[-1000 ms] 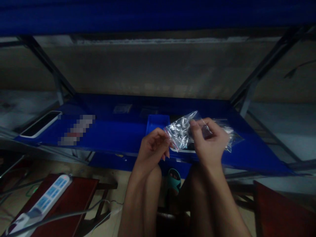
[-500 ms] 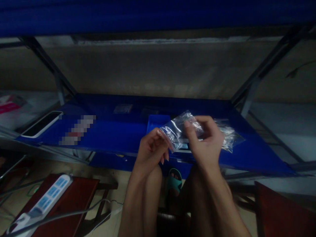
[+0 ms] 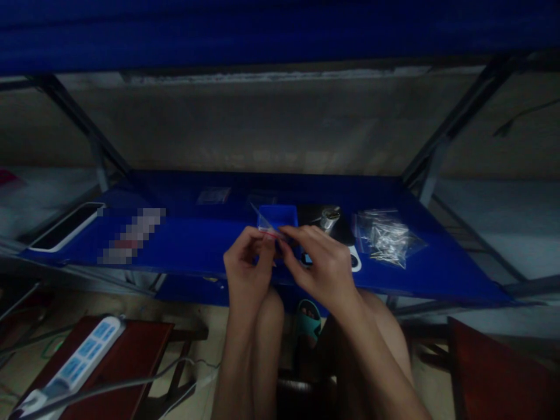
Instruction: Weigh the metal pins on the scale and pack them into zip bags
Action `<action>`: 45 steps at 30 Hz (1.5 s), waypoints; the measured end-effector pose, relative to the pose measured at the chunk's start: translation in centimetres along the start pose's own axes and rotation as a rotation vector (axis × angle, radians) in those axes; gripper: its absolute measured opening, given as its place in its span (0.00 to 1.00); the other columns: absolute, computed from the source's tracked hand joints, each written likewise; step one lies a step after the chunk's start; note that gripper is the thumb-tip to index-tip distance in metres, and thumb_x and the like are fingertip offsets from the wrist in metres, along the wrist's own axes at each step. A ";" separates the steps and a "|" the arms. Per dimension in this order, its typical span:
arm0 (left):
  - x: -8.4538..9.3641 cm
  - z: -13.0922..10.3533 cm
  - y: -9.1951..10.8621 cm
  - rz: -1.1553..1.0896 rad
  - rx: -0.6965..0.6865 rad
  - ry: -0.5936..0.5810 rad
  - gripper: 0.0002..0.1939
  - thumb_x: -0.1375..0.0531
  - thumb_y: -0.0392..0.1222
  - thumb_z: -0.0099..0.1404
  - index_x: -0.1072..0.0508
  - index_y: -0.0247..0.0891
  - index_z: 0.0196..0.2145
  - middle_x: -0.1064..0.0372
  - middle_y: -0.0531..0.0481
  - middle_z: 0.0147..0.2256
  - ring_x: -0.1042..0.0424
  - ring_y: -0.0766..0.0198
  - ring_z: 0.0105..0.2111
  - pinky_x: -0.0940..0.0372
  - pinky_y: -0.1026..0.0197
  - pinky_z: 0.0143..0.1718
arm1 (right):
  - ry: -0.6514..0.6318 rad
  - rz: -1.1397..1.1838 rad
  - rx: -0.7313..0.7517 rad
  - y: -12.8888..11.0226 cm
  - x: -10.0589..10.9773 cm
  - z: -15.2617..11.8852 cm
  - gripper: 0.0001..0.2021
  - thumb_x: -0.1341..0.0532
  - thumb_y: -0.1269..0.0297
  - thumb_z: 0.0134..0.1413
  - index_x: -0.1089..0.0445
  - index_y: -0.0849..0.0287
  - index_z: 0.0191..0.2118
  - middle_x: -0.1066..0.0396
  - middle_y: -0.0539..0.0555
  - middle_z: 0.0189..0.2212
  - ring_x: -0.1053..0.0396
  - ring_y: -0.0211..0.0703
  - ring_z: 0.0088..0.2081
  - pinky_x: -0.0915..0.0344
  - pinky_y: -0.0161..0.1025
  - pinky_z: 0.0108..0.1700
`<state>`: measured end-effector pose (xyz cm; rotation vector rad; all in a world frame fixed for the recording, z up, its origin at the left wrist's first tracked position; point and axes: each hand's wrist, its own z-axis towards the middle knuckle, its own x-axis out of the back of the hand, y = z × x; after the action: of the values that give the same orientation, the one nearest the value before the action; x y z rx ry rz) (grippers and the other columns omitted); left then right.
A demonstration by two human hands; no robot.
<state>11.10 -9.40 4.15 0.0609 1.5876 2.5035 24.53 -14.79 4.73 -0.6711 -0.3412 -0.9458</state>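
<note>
My left hand (image 3: 252, 252) is closed, pinching the red-striped edge of a clear zip-lock bag (image 3: 265, 223). Thumb and fingers of my right hand (image 3: 321, 256) close on the same edge from the right. Part of the bag is hidden by my fingers. Just behind it stands a small blue tray (image 3: 280, 214). A white device with a black plate (image 3: 355, 259), partly behind my right hand, looks like a small scale. On the plate lies a shiny silvery bundle (image 3: 330, 217). Farther right lies a pile of clear bags (image 3: 387, 236) with thin metallic pieces.
Flat clear bags (image 3: 213, 195) lie toward the back of the blue table (image 3: 210, 233). A phone-like device (image 3: 65, 227) rests at its left end. Below left, a power strip (image 3: 90, 356) sits on a brown stool (image 3: 144, 344). A blue shelf (image 3: 280, 35) hangs overhead.
My right hand has left the bag's body and moved left and down to the striped edge, beside my left hand. The silvery bundle and black plate now show.
</note>
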 end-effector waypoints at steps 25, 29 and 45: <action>-0.1 -0.1 0.7 0.682 -0.636 -0.112 0.31 0.33 0.45 0.65 0.33 0.46 0.64 0.41 0.40 0.70 0.41 0.42 0.71 0.42 0.39 0.68 | 0.206 0.254 -0.461 -0.1 0.7 0.5 0.02 0.35 0.64 0.63 0.27 0.55 0.41 0.32 0.44 0.24 0.35 0.34 0.24 0.37 0.34 0.29; 0.2 0.0 0.3 0.679 -0.629 -0.180 0.29 0.32 0.44 0.66 0.32 0.48 0.64 0.39 0.42 0.70 0.45 0.43 0.73 0.46 0.40 0.71 | 0.095 0.287 -0.408 0.2 1.0 0.6 0.05 0.35 0.66 0.60 0.30 0.55 0.32 0.32 0.46 0.26 0.37 0.35 0.27 0.40 0.35 0.31; 0.4 -0.3 0.6 0.668 -0.573 -0.210 0.29 0.28 0.46 0.60 0.30 0.46 0.57 0.30 0.42 0.62 0.38 0.42 0.68 0.44 0.38 0.69 | -0.067 0.477 -0.372 2.2 2.5 0.5 0.05 0.30 0.67 0.57 0.18 0.56 0.40 0.29 0.47 0.26 0.36 0.36 0.28 0.36 0.37 0.33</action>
<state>10.59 -9.86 4.53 0.8642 0.7958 3.1987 27.70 -15.10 5.66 -1.0706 -0.0524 -0.5311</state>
